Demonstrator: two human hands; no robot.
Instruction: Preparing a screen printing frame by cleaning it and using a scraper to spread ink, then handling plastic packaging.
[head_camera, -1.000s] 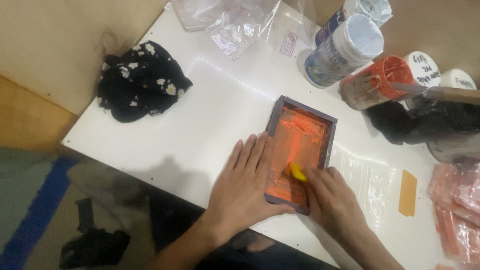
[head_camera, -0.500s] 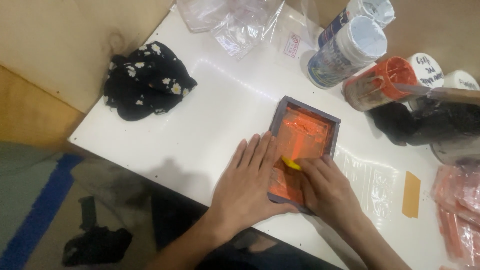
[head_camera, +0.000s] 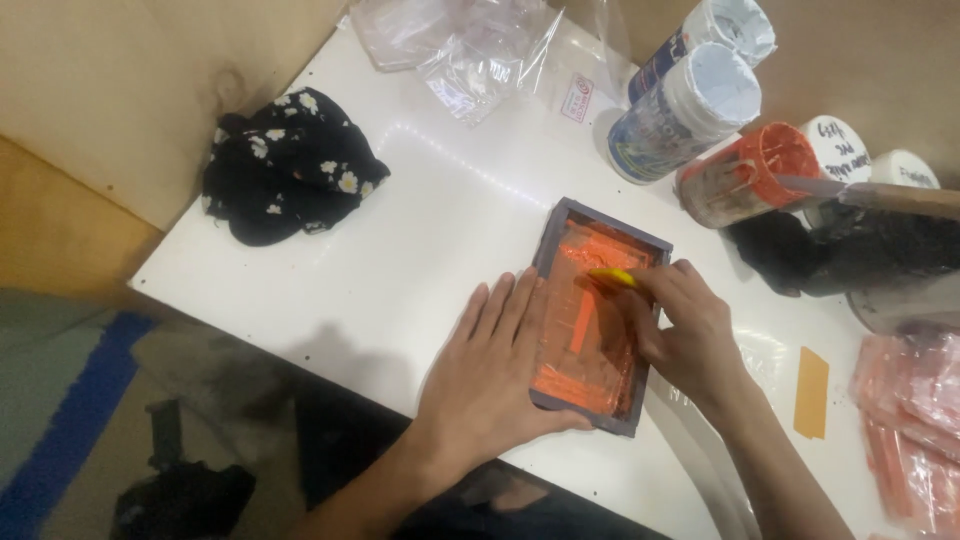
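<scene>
White table (head_camera: 420, 200): my left hand (head_camera: 490, 375), fingers spread flat, steadies the frame (head_camera: 600, 310); right hand (head_camera: 690, 335) pinches a yellow scraper (head_camera: 612, 277). Advise even, steady strokes.

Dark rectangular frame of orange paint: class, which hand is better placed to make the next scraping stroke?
Probably the right hand: its grip holds the small yellow scraper on the orange paint. The left hand lies flat, steadying the dark rectangular frame.
</scene>
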